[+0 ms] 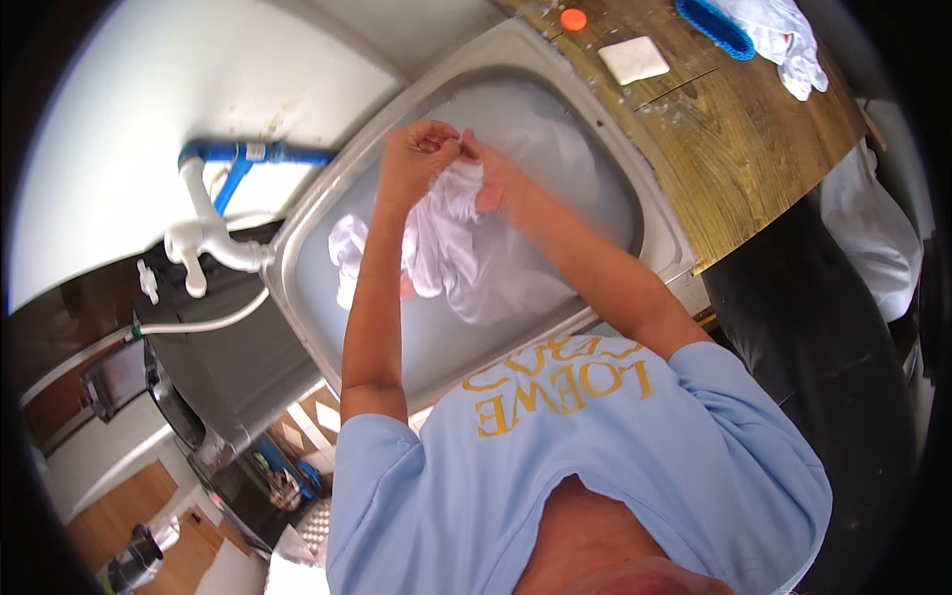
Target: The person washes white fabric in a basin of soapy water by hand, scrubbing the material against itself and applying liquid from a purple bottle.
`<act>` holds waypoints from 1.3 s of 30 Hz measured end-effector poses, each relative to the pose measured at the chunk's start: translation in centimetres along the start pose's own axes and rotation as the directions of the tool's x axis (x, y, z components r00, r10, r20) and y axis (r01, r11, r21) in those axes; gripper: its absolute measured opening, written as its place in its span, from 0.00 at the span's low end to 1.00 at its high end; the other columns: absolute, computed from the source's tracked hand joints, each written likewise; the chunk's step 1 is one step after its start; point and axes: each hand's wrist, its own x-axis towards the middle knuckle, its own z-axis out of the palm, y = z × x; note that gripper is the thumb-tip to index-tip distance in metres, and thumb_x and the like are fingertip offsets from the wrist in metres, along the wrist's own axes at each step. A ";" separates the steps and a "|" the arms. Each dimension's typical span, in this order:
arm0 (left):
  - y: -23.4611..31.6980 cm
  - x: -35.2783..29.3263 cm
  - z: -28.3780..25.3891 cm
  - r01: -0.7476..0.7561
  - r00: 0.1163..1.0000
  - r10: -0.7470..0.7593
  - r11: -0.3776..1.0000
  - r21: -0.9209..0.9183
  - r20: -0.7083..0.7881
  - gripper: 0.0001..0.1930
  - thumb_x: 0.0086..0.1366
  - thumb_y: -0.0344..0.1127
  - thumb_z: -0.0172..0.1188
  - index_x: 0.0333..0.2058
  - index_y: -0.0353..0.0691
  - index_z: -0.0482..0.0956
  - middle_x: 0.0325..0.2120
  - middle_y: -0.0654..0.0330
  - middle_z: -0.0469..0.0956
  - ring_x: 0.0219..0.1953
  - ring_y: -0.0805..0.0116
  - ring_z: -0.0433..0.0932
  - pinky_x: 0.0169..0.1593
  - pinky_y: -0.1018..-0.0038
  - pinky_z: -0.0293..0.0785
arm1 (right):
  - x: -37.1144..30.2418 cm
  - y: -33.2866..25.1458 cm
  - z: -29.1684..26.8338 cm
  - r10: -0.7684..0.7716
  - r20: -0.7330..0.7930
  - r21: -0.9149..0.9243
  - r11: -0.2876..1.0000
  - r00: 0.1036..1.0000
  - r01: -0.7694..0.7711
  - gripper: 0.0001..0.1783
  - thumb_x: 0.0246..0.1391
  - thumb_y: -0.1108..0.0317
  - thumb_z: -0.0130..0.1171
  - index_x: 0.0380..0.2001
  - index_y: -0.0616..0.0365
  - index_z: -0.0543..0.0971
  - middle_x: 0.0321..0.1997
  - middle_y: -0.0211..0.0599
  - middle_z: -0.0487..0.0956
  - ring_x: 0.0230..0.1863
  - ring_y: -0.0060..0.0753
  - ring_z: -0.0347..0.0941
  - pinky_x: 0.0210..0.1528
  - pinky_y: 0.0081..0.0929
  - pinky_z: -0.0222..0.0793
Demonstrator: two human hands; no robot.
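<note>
Past a rigid white tap [203, 240], over a basin [609, 131] of cloudy water [521, 114].
With left hand [416, 157], gripping limp, half-sunk white cloth [438, 246] together with right hand [488, 175], close alongside, apparently to keep gathered folds above the surface; farther right, to a fuzzy blue brush [716, 28] on grained wood [719, 154].

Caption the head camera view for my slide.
Left grip and right grip hold white cloth at a sink of cloudy water beside a wooden counter.

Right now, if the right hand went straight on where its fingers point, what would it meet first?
Probably the left hand, close by the right hand; any gap in depth is unclear.
</note>
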 end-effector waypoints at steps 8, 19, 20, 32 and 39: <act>5.2 17.6 3.5 -0.343 0.927 0.366 0.913 0.222 -0.075 0.09 0.56 0.34 0.61 0.31 0.33 0.80 0.20 0.66 0.75 0.22 0.81 0.70 0.27 0.83 0.66 | -0.3 1.0 1.3 0.009 -0.097 0.007 1.000 0.995 -0.008 0.22 0.57 0.45 0.48 0.22 0.50 0.72 0.18 0.29 0.71 0.23 0.33 0.70 0.32 0.35 0.69; 3.1 23.8 2.1 -0.404 0.913 0.369 0.881 0.246 0.176 0.05 0.53 0.32 0.60 0.27 0.37 0.77 0.19 0.64 0.76 0.20 0.73 0.71 0.25 0.76 0.67 | -0.7 0.8 2.5 -0.077 -0.181 -0.056 0.996 0.980 0.068 0.22 0.58 0.45 0.47 0.21 0.50 0.72 0.14 0.23 0.65 0.20 0.26 0.64 0.27 0.27 0.64; 3.2 21.4 1.9 -0.288 0.955 0.253 0.916 0.281 0.155 0.09 0.55 0.37 0.60 0.28 0.37 0.79 0.20 0.66 0.76 0.22 0.78 0.71 0.27 0.79 0.67 | -1.2 0.1 2.5 -0.102 -0.190 -0.045 0.994 0.977 0.095 0.22 0.59 0.46 0.47 0.21 0.51 0.71 0.13 0.23 0.64 0.19 0.25 0.63 0.26 0.26 0.63; -2.5 -4.8 -4.6 0.235 0.969 -0.226 0.967 -0.097 0.099 0.09 0.61 0.37 0.60 0.26 0.39 0.75 0.23 0.70 0.72 0.27 0.83 0.65 0.33 0.82 0.63 | -1.6 -0.2 3.1 -0.213 0.056 -0.125 0.968 0.975 0.219 0.19 0.60 0.48 0.46 0.26 0.52 0.69 0.14 0.24 0.65 0.17 0.24 0.61 0.23 0.24 0.62; 0.0 -3.5 3.4 -0.187 0.953 0.207 0.976 0.107 -0.221 0.06 0.48 0.24 0.62 0.25 0.37 0.73 0.25 0.59 0.74 0.25 0.72 0.69 0.33 0.77 0.66 | -1.7 -0.1 1.2 -0.273 -0.048 -0.256 0.933 0.961 0.253 0.19 0.61 0.47 0.42 0.32 0.51 0.69 0.20 0.24 0.68 0.24 0.23 0.65 0.31 0.24 0.64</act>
